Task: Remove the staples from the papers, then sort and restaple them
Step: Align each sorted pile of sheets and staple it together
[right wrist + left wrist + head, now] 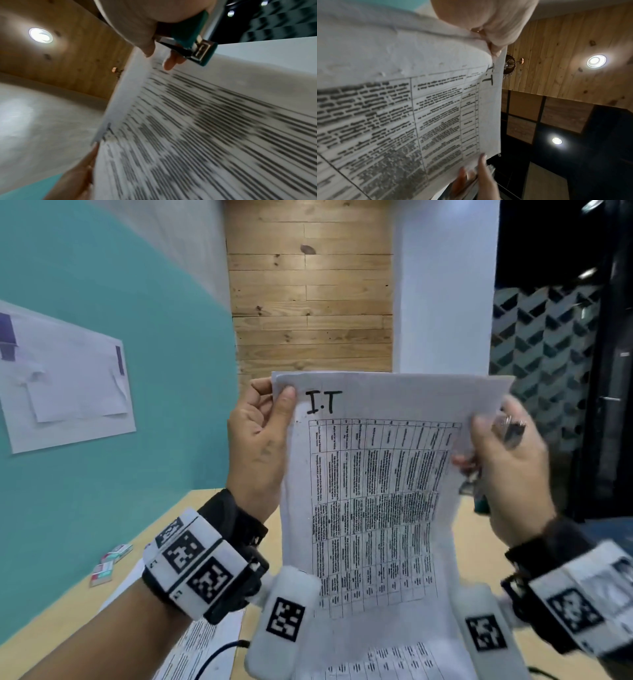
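I hold a printed sheet point(373, 491) upright before me, marked "I.T" above a dense table. My left hand point(263, 436) pinches its top left corner between thumb and fingers. My right hand point(507, 463) grips the right edge with its thumb on the front. That hand also holds a teal and metal stapler point(192, 44), seen behind the paper's edge point(479, 491). In the left wrist view the sheet point(402, 108) fills the left side, with the left thumb point(494, 27) at its corner. The sheet point(205, 128) is blurred in the right wrist view.
A light wooden table point(181, 518) lies below, against a teal wall point(137, 337). More printed papers point(202, 642) lie on it under my left arm. Small staple boxes point(109, 563) sit at the table's left edge. A black cable point(219, 655) runs across the front.
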